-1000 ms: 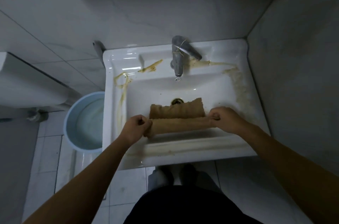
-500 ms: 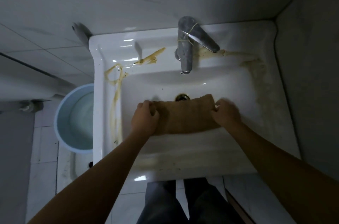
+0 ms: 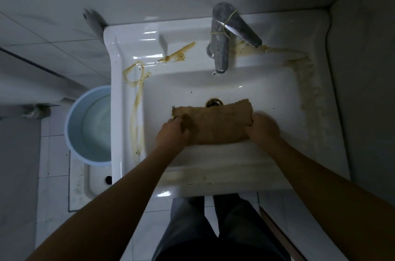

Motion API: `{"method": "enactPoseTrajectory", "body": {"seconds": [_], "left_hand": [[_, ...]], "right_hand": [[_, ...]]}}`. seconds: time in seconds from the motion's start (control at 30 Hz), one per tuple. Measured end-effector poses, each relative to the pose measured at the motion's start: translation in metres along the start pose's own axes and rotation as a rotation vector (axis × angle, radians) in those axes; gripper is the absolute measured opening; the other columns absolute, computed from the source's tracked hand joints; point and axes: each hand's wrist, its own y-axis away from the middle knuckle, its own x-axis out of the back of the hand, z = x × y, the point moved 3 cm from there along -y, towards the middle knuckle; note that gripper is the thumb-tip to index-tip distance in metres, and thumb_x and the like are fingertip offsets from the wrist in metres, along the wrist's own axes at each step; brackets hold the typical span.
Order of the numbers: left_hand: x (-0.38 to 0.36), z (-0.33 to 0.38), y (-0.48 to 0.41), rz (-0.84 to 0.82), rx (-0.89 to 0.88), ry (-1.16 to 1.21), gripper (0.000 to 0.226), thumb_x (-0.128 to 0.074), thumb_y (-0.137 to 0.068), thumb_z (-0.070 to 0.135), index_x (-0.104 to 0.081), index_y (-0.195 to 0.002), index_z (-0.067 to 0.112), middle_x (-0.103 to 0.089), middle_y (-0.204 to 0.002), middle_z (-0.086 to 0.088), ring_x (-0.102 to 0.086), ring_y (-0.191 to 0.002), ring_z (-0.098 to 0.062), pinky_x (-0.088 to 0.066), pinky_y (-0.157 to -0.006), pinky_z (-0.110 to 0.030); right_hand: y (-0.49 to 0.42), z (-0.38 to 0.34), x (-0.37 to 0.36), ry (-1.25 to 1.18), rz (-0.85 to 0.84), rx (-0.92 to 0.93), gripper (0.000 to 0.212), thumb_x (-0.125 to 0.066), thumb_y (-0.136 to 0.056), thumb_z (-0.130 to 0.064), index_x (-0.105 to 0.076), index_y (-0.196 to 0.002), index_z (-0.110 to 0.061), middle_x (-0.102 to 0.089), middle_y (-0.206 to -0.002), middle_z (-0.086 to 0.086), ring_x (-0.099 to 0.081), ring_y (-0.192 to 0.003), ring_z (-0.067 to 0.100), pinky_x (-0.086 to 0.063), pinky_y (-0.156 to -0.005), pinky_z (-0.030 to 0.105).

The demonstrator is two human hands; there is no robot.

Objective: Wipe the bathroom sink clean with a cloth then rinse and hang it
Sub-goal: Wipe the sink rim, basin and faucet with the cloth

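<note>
A white rectangular sink fills the middle of the view, smeared with yellow-brown streaks along its left rim, back ledge and right rim. A brown folded cloth lies inside the basin, just in front of the drain. My left hand grips the cloth's left end and my right hand grips its right end. A metal faucet with a rubber band around it stands on the back ledge; no water runs from it.
A light blue bucket holding water stands on the floor left of the sink. Tiled walls close in behind and on the right. My legs show below the sink's front edge.
Both hands moved the cloth from the front rim forward into the basin, toward the drain. The view has come closer to the sink.
</note>
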Motion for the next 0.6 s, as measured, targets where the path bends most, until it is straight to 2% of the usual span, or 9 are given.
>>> {"method": "enactPoseTrajectory", "body": {"seconds": [0.07, 0.1, 0.17, 0.27, 0.33, 0.4, 0.5, 0.6], "left_hand": [[0.002, 0.002, 0.000, -0.033, 0.031, 0.075, 0.031, -0.055, -0.096, 0.028, -0.062, -0.122, 0.013, -0.065, -0.112, -0.007, -0.063, -0.099, -0.025, -0.057, -0.090, -0.043], [0.004, 0.000, 0.001, -0.043, 0.039, 0.115, 0.034, -0.056, -0.096, 0.027, -0.061, -0.126, 0.012, -0.065, -0.115, -0.008, -0.063, -0.100, -0.025, -0.056, -0.090, -0.042], [0.008, -0.003, 0.004, -0.044, 0.065, 0.198, 0.036, -0.056, -0.097, 0.023, -0.059, -0.130, 0.010, -0.066, -0.115, -0.011, -0.062, -0.101, -0.025, -0.054, -0.090, -0.039], [0.018, -0.011, 0.013, 0.001, 0.126, 0.337, 0.033, -0.055, -0.098, 0.020, -0.057, -0.129, 0.010, -0.066, -0.119, -0.012, -0.064, -0.108, -0.028, -0.055, -0.096, -0.047], [0.025, -0.016, 0.019, 0.039, 0.164, 0.371, 0.037, -0.056, -0.098, 0.022, -0.055, -0.133, 0.011, -0.065, -0.124, -0.011, -0.064, -0.111, -0.027, -0.056, -0.096, -0.046], [0.029, -0.022, 0.024, 0.079, 0.164, 0.389, 0.040, -0.057, -0.098, 0.024, -0.054, -0.135, 0.010, -0.066, -0.125, -0.011, -0.064, -0.109, -0.024, -0.056, -0.094, -0.042], [0.029, -0.024, 0.030, 0.104, 0.151, 0.420, 0.039, -0.056, -0.099, 0.022, -0.054, -0.136, 0.008, -0.065, -0.125, -0.011, -0.064, -0.109, -0.024, -0.057, -0.093, -0.042], [0.028, -0.024, 0.034, 0.125, 0.163, 0.444, 0.035, -0.056, -0.099, 0.021, -0.057, -0.131, 0.008, -0.067, -0.118, -0.009, -0.064, -0.103, -0.022, -0.058, -0.091, -0.041]], "right_hand": [[0.004, -0.005, 0.007, -0.167, -0.046, 0.007, 0.019, -0.065, -0.088, -0.026, -0.059, -0.089, -0.007, -0.059, -0.084, 0.010, -0.062, -0.084, 0.030, -0.044, -0.063, 0.031], [0.007, -0.012, 0.009, -0.274, -0.073, 0.009, 0.019, -0.064, -0.087, -0.024, -0.058, -0.087, -0.006, -0.060, -0.082, 0.010, -0.062, -0.081, 0.031, -0.047, -0.061, 0.034], [0.013, -0.029, 0.013, -0.445, -0.082, 0.064, 0.025, -0.063, -0.083, -0.027, -0.061, -0.096, -0.006, -0.067, -0.089, 0.014, -0.065, -0.084, 0.032, -0.055, -0.070, 0.043], [0.033, -0.073, 0.012, -0.570, -0.156, 0.245, 0.030, -0.063, -0.078, -0.031, -0.064, -0.104, -0.015, -0.071, -0.095, 0.004, -0.067, -0.085, 0.025, -0.056, -0.077, 0.045], [0.050, -0.105, 0.008, -0.582, -0.269, 0.366, 0.036, -0.069, -0.084, -0.031, -0.065, -0.118, -0.020, -0.070, -0.105, 0.000, -0.066, -0.094, 0.018, -0.057, -0.084, 0.041], [0.059, -0.122, -0.002, -0.521, -0.355, 0.406, 0.041, -0.070, -0.086, -0.039, -0.064, -0.124, -0.025, -0.067, -0.109, -0.006, -0.064, -0.098, 0.011, -0.055, -0.086, 0.033], [0.045, -0.116, -0.022, -0.349, -0.250, 0.308, 0.036, -0.063, -0.090, -0.043, -0.065, -0.120, -0.023, -0.069, -0.112, -0.004, -0.064, -0.098, 0.015, -0.053, -0.082, 0.032], [0.027, -0.095, -0.040, -0.246, -0.220, 0.068, 0.048, -0.060, -0.092, -0.044, -0.056, -0.127, -0.011, -0.063, -0.123, 0.010, -0.062, -0.108, 0.029, -0.050, -0.086, 0.036]]}}
